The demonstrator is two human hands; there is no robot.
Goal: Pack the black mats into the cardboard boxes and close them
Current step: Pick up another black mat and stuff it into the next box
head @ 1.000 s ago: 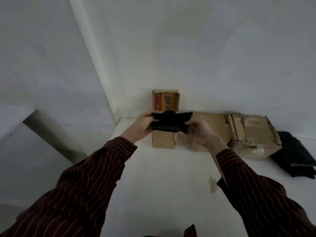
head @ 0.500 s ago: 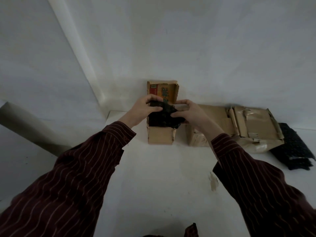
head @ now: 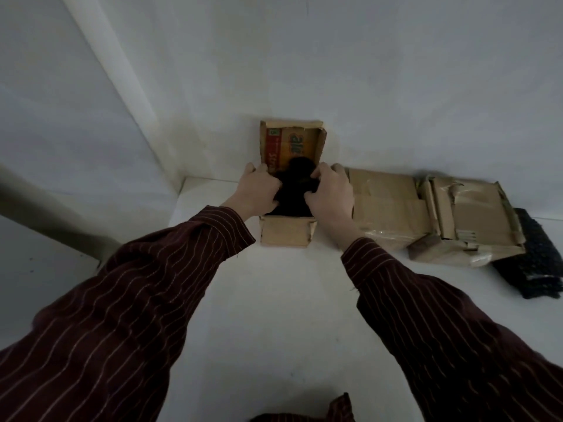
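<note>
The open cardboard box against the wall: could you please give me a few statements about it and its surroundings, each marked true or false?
1. Both the left hand and the right hand are pressing a black mat into the open cardboard box. True.
2. The box's lid flap is folded shut over the mat. False: it stands open against the wall, its printed inner face showing.
3. A pile of black mats lies at the far right, beside the flattened cardboard boxes. True.
4. The flattened boxes lie to the left of the open box. False: they lie to its right.
5. The person wears plain white sleeves. False: the sleeves are dark red with thin pale stripes.
</note>
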